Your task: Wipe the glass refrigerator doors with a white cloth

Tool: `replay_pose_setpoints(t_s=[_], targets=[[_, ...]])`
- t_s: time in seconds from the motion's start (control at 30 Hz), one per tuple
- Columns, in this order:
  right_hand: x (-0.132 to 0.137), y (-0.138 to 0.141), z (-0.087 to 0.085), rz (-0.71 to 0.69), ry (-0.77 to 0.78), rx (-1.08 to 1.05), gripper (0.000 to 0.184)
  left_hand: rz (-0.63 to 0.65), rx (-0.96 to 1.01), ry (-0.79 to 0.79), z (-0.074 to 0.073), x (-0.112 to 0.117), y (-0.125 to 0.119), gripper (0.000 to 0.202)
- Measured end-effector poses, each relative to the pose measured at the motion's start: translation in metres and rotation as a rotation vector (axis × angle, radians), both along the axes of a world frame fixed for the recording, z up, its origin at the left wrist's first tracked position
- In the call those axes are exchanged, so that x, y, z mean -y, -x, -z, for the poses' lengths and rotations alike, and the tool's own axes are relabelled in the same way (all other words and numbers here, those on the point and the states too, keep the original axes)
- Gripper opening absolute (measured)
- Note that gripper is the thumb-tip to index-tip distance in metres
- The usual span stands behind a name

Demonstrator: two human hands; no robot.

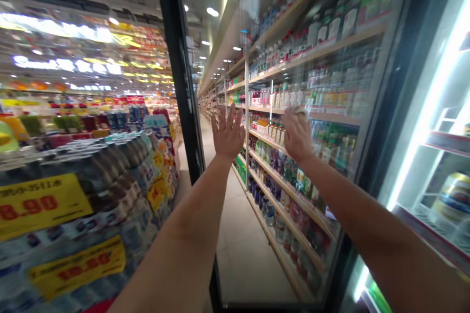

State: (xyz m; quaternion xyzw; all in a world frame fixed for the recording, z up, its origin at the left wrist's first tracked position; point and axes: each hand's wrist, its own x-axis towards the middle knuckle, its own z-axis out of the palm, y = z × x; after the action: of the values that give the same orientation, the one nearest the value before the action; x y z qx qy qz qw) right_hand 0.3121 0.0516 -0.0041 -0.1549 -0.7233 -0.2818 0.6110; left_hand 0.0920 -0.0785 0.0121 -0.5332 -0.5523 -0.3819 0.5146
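The left hand (228, 133) is released, palm flat toward the glass door (257, 239), with its fingers spread and pointing to 12 o'clock. The right hand (297, 136) is at 3 o'clock of the left one and near it, at the same height, with its back to the camera. Its fingers are blurred and a pale smear shows at their tips. I cannot tell whether this hand is clenched on anything or lies loose on the pane. Both bare forearms come up from 6 o'clock and 4 o'clock.

The door is a tall, smooth, glossy sheet that fills the middle of the view. Its thick black frame (176, 58) runs straight from 12 o'clock down to 6 o'clock, just left of the left hand. Long wooden shelves (293, 66) show in the glass, packed with small bottles (271, 132), above a pale tiled floor (242, 234).

At 9 o'clock, stacked packs (117, 176) of clear bottles are wrapped in shiny film and carry flat yellow tags (40, 205) with red figures. At 3 o'clock the fridge (422, 215) stands open. A bright white light strip (435, 102) runs up its side, and a round can (453, 198) sits on a rack inside.
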Motion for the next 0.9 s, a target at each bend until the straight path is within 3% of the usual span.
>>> replay_pose_setpoints(t_s=[0.13,0.27,0.47,0.6,0.73,0.9], targets=[[0.033,0.041,0.029,-0.067,-0.172,0.329,0.040,0.003,-0.037,-0.028,0.001,-0.001,0.002,0.056],[0.033,0.038,0.023,-0.077,-0.225,0.459,0.040,0.000,-0.055,-0.043,0.001,-0.001,0.004,0.055],[-0.002,-0.016,-0.020,0.052,-0.075,0.243,0.045,0.016,-0.031,-0.034,0.002,-0.004,0.005,0.057],[-0.024,-0.053,-0.037,0.126,0.049,0.010,0.047,0.013,-0.042,-0.044,0.002,-0.005,0.005,0.056],[-0.040,-0.071,-0.041,0.137,0.136,-0.225,0.050,0.030,-0.020,-0.027,0.001,-0.004,0.004,0.056],[-0.034,-0.051,-0.028,0.068,0.089,-0.260,0.049,0.054,0.012,-0.006,0.001,-0.002,0.002,0.056]])
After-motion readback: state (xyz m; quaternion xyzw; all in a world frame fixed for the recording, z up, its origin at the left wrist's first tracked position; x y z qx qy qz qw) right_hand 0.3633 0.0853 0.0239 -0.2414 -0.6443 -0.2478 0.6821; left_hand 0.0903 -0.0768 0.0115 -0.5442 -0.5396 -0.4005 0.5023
